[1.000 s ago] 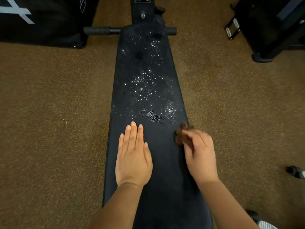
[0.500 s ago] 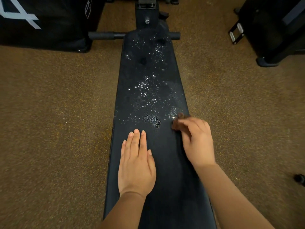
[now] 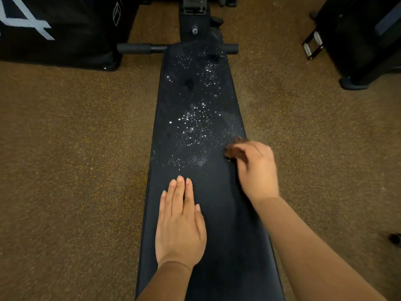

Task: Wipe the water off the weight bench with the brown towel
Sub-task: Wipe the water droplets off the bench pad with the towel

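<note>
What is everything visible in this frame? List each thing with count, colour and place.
weight bench: one, black, centre, running away from the camera
water droplets: many, glinting white, middle and far part of the pad
brown towel: one, bunched, at the pad's right edge
foam roller bar: one, black, across the far end
bag with white markings: one, black, far left
dark equipment: black, far right
floor: brown, speckled
left hand: flat on the pad
right hand: clutching the towel, blurred

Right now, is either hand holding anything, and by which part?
The right hand holds the brown towel, bunched under its fingertips; which part cannot be told. The left hand lies flat on the weight bench, holding nothing.
</note>
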{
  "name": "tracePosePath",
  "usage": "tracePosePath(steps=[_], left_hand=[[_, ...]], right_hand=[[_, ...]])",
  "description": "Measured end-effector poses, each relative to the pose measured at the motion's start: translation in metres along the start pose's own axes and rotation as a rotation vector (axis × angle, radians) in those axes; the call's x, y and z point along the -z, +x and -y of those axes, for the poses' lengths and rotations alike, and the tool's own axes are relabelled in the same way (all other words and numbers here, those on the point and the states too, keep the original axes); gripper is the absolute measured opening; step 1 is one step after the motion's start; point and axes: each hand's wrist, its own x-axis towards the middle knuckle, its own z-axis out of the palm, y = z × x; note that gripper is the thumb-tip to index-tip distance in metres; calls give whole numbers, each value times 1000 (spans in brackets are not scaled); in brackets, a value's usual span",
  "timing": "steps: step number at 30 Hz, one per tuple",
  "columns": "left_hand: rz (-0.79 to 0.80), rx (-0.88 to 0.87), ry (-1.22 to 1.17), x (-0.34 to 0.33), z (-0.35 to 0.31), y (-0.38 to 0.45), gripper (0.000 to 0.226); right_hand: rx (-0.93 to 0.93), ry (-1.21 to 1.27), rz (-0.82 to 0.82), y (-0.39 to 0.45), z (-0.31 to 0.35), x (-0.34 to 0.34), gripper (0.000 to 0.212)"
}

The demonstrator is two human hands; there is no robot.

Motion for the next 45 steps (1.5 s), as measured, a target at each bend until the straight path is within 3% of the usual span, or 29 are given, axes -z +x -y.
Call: tracePosePath(steps=[2, 4, 8, 12, 16, 19, 23, 27, 31, 35, 38, 40, 43, 45], left_hand=[[3, -4, 6, -1, 0, 0, 54], [11, -5, 14, 0, 1, 0, 54], [20, -1, -1, 2, 0, 0, 54], [21, 4, -10, 1, 0, 1, 54], [50, 14, 16, 2, 1, 1, 55], [67, 11, 11, 0, 2, 2, 55], [57, 21, -59, 5, 1, 2, 55], [46, 30, -79, 5, 0, 2, 54], [46, 25, -49, 3, 2, 3, 53], [77, 31, -84, 2, 3, 2, 55], [82, 42, -112, 3, 3, 1, 51], [85, 41, -168, 7, 3, 1, 51], [25, 92, -345, 17, 0, 4, 51], [-29, 114, -440, 28, -5, 12, 54]], right_hand=[[14, 55, 25, 9, 31, -23, 27], [166, 91, 109, -12, 53, -28, 26], [373, 69, 221, -60, 24, 14, 26], [226, -35, 143, -29, -13, 22, 29], [23, 50, -6, 10, 30, -19, 35], [237, 102, 108, -8, 63, -29, 28], [435, 64, 267, -29, 23, 11, 26], [290, -15, 188, 4, 1, 13, 27], [109, 59, 113, 23, 51, -34, 31], [255, 131, 274, -10, 71, -29, 33], [201, 300, 419, -18, 65, -3, 46], [130, 389, 314, -20, 61, 7, 45], [-16, 306, 36, -27, 51, 2, 38], [-113, 228, -11, -32, 47, -7, 38]])
